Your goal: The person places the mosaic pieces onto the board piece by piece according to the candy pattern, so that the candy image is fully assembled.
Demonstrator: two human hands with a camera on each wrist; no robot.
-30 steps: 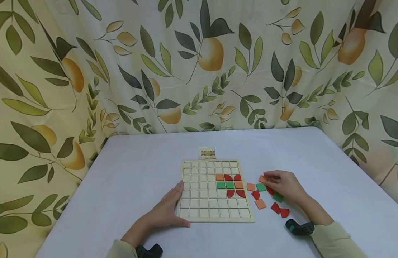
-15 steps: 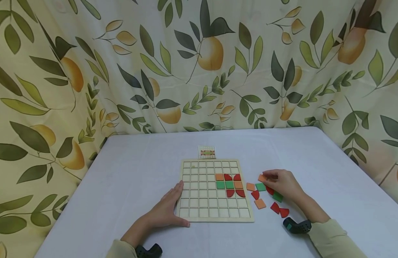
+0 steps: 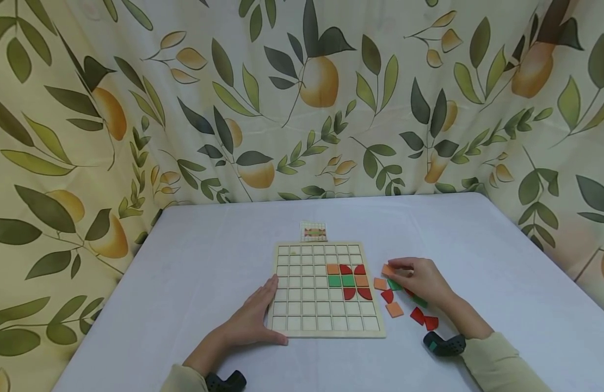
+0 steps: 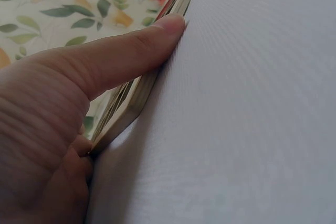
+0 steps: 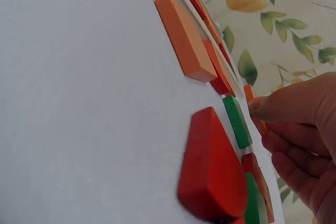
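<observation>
My right hand [image 3: 426, 279] pinches an orange square tile [image 3: 387, 270] between thumb and fingertips, just off the board's right edge. In the right wrist view that tile [image 5: 249, 93] shows at the thumb tip. My left hand [image 3: 248, 318] rests at the near left corner of the wooden grid board [image 3: 302, 308], fingers straight along its left side and the thumb [image 4: 136, 51] on its front edge. Red rounded tiles [image 3: 350, 294], green squares [image 3: 334, 281] and orange squares [image 3: 333, 269] fill several cells on the board's right side.
Loose tiles lie right of the board: orange squares [image 3: 394, 310], red pieces [image 3: 431, 323] and green ones partly under the right hand. A small pattern card [image 3: 314, 231] lies behind the board. White cloth covers the table [image 3: 223, 234], and a leaf-print curtain [image 3: 302, 152] hangs behind it.
My right hand has moved slightly left toward the board, carrying the orange square tile away from the red and green tiles. The left hand and the board stay where they were.
</observation>
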